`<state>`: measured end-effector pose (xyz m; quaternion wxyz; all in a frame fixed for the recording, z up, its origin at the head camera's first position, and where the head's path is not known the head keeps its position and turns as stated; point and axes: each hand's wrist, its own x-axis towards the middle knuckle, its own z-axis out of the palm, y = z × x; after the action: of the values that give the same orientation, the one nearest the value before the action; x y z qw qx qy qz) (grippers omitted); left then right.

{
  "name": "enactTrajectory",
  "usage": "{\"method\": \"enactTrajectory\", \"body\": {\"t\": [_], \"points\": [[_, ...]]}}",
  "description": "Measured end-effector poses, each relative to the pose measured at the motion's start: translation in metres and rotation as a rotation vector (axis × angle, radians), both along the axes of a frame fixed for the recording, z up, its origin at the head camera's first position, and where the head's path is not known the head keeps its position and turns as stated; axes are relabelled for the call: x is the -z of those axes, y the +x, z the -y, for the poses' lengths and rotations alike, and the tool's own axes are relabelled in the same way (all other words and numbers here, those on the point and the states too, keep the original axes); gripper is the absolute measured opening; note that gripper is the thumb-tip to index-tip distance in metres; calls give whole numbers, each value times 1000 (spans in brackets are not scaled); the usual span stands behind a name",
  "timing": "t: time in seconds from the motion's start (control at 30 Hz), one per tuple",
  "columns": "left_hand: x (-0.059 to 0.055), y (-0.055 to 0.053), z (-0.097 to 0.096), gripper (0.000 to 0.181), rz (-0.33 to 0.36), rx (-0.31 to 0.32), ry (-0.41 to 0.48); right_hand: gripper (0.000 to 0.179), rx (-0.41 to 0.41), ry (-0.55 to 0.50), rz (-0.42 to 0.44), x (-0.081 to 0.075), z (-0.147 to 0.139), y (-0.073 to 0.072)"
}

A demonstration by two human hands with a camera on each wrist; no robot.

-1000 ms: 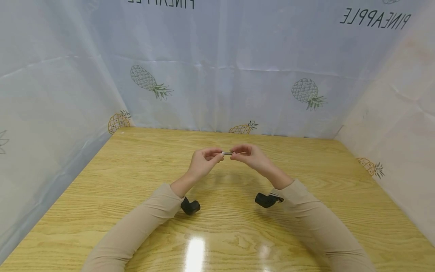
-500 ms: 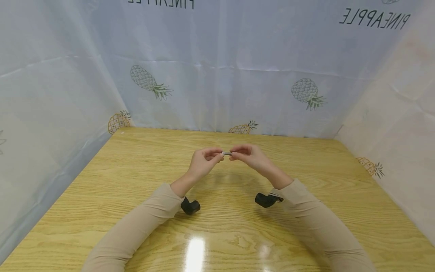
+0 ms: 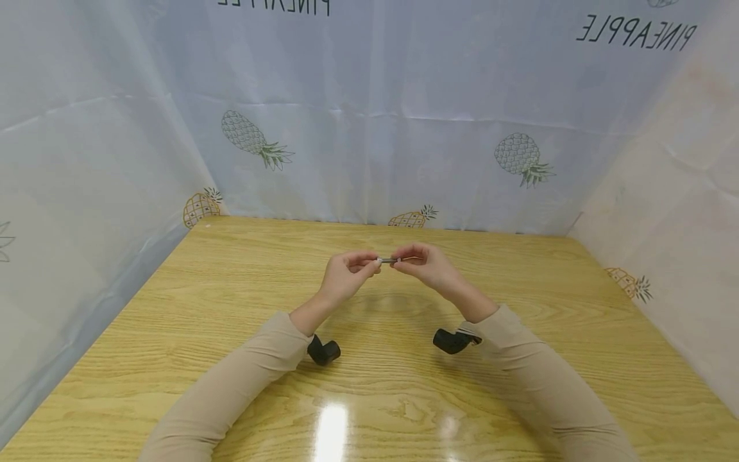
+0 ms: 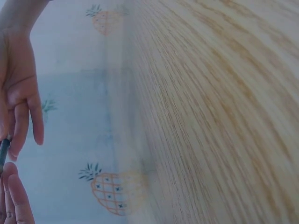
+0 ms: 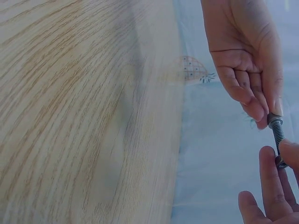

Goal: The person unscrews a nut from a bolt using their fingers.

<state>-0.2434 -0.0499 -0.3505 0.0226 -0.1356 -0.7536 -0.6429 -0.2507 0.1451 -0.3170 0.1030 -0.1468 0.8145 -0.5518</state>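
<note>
A threaded metal bolt [image 5: 278, 133] is held level above the table between both hands. My left hand [image 3: 340, 276] pinches its head end between thumb and fingertips; in the right wrist view this is the upper hand [image 5: 247, 56]. At the bolt's other end sits a small metal nut [image 5: 281, 162]. My right hand [image 3: 430, 266] has thumb and index finger on either side of that nut, its other fingers loosely bent. In the left wrist view the bolt [image 4: 4, 151] shows only as a dark piece at the left edge, between the fingertips of both hands.
The wood-grain table [image 3: 231, 276] spreads beneath the hands. Pale curtains printed with pineapples [image 3: 369, 160] hang behind it and on both sides. Black wrist-camera mounts [image 3: 324, 351] stick out from both beige sleeves [image 3: 248, 378].
The right thumb and fingertips have shifted slightly at the bolt's end, covering more of it half a second ago and less now. The left hand has stayed where it was.
</note>
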Motion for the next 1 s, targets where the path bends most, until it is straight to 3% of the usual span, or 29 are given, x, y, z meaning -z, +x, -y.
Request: {"method": "enactTrajectory", "body": {"t": [0.2, 0.5, 0.7, 1.0], "points": [[0, 1, 0, 29, 13, 2, 19, 28, -8, -20, -4, 0, 1, 1], [-2, 1, 1, 26, 11, -6, 18, 45, -42, 46, 20, 2, -3, -2], [-3, 2, 1, 26, 15, -5, 13, 45, -16, 37, 81, 1, 1, -3], [0, 1, 1, 28, -1, 7, 26, 39, 4, 54, 85, 2, 1, -3]]}}
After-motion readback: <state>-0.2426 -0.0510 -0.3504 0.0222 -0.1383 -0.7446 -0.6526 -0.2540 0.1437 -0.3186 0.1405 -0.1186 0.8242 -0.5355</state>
